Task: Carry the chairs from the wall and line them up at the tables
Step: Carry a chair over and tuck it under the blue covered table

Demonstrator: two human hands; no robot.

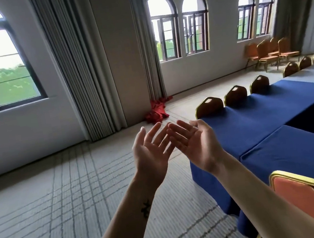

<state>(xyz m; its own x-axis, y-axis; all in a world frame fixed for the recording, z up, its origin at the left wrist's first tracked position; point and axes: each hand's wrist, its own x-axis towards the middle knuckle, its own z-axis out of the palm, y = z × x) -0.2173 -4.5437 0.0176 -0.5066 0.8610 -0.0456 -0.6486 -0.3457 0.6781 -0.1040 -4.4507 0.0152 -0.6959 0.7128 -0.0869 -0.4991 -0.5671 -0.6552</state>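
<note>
Carpeted floor [41,197] (pale, grid-lined): blue-draped tables [272,105] in a row, chairs [209,107] tucked alongside, loose chairs [268,53] by wall [225,61], red cloth heap [156,112].

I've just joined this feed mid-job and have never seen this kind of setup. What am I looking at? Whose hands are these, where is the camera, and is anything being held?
There is no machine here. A person is working with bare hands, and the single picture comes from a wide-angle camera worn on their head, looking forward and down. The left hand and right hand are raised palms up with straight fingers, fingertips close together, and hold nothing. To the right stand long tables covered in blue cloth. A row of gold-framed chair backs shows along their far side. One orange padded chair with a gold frame stands at the bottom right. More orange chairs are grouped by the far wall, under the arched windows. A heap of red cloth lies on the patterned carpet.
</note>
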